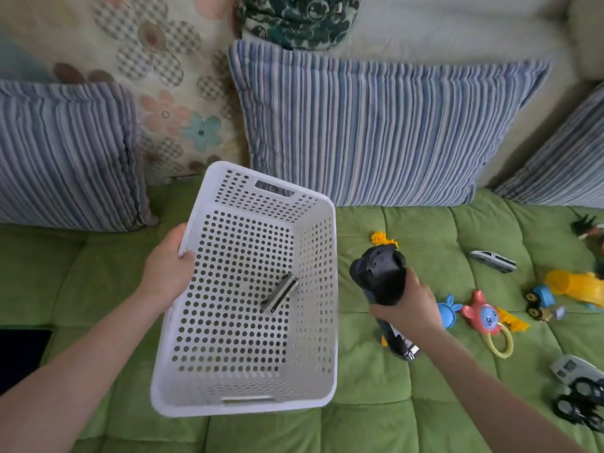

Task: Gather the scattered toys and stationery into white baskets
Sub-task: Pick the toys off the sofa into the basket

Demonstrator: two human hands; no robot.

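Curled round a bulky dark object (379,273), the right hand (413,305) grasps it about its middle and holds it just to the right of the white basket (242,408). Blur hides what the object is. Its lower end, with a pale patch and a bit of silver metal, pokes out below the wrist. Behind its top a scrap of orange (380,238) peeks out, mostly covered.

The left hand (168,273) clasps the basket's left rim, thumb inside the wall and fingers hidden outside it. On the basket's floor lies one small dark and silver thing (280,294), too smeared to name.

Just right of the right hand, on the green couch (376,387), lie a blue round toy (447,310), partly hidden by the knuckles, and a pink rattle (483,317). Farther right are a white toy train (493,261), a small blue truck (539,300) and a yellow toy (575,286) cut off by the edge.
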